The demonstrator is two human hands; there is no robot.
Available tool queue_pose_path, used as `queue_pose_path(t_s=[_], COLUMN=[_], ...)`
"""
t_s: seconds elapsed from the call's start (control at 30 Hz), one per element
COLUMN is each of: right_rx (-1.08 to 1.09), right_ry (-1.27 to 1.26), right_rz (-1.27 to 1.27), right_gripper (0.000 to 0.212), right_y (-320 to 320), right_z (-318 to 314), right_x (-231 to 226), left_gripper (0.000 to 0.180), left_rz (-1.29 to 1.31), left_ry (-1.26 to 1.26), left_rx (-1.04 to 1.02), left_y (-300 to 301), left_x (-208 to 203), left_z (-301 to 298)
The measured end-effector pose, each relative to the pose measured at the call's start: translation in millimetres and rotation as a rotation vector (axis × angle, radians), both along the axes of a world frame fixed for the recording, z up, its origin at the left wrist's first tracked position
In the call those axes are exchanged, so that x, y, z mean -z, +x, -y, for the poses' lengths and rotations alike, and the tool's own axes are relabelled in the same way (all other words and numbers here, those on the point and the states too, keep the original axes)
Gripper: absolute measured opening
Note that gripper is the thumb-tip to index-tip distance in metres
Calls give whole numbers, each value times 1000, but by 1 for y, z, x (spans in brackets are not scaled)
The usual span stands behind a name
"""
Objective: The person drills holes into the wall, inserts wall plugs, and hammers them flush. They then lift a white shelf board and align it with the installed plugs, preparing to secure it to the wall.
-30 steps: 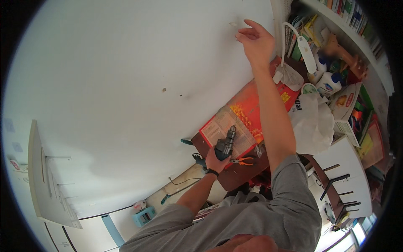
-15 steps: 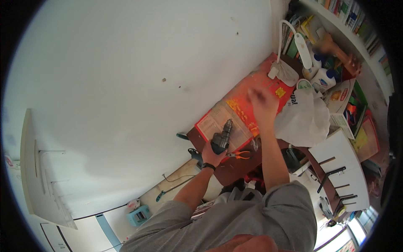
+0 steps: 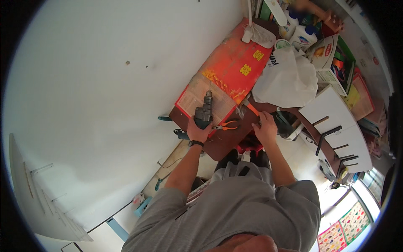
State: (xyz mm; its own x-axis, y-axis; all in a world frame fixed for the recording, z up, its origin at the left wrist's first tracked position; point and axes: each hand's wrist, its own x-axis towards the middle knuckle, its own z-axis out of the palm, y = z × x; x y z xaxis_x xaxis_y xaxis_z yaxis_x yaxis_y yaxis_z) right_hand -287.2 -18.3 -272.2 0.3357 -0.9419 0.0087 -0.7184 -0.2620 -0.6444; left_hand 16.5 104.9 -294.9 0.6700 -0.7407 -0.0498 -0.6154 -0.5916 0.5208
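My left hand (image 3: 197, 131) grips the handle of a dark power drill (image 3: 204, 110) that lies on a red printed sheet (image 3: 228, 75) on a dark brown table (image 3: 226, 138). My right hand (image 3: 266, 125) rests on the table near an orange-handled tool (image 3: 252, 109), its fingers curled down; whether it grips that tool is unclear. Orange-handled pliers (image 3: 227, 125) lie on the table between my two hands.
A white plastic bag (image 3: 289, 80), white bottles (image 3: 303, 37) and boxes crowd the table's far end. A white wall (image 3: 105, 84) with small holes (image 3: 127, 63) fills the left. A white board with dark pegs (image 3: 336, 126) stands to the right. Cables lie on the floor.
My right hand has come down from the wall to the table by the orange-handled tool. My left hand has stayed on the drill. The view has tipped down.
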Motion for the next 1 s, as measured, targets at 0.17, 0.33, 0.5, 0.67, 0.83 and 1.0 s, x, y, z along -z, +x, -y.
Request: queue_pose_path(t_s=[0.17, 0.33, 0.5, 0.67, 0.83, 1.0], right_rx=[21, 70, 278, 286, 305, 320], right_ry=[64, -122, 544, 591, 114, 198], right_rz=[-123, 129, 651, 1251, 1355, 1629], right_gripper=[46, 38, 25, 19, 18, 21], right_y=[23, 10, 7, 82, 191, 267], right_z=[25, 7, -4, 47, 160, 215], right_x=[29, 14, -52, -137, -142, -202], left_gripper=[90, 89, 89, 87, 88, 86], left_rz=[-24, -28, -46, -36, -24, -51], left_ry=[6, 8, 15, 53, 31, 33], left_rx=[16, 25, 1, -18, -11, -16], left_y=[0, 5, 1, -1, 1, 2], left_x=[-7, 0, -4, -12, -7, -7], left_z=[4, -1, -2, 0, -1, -1])
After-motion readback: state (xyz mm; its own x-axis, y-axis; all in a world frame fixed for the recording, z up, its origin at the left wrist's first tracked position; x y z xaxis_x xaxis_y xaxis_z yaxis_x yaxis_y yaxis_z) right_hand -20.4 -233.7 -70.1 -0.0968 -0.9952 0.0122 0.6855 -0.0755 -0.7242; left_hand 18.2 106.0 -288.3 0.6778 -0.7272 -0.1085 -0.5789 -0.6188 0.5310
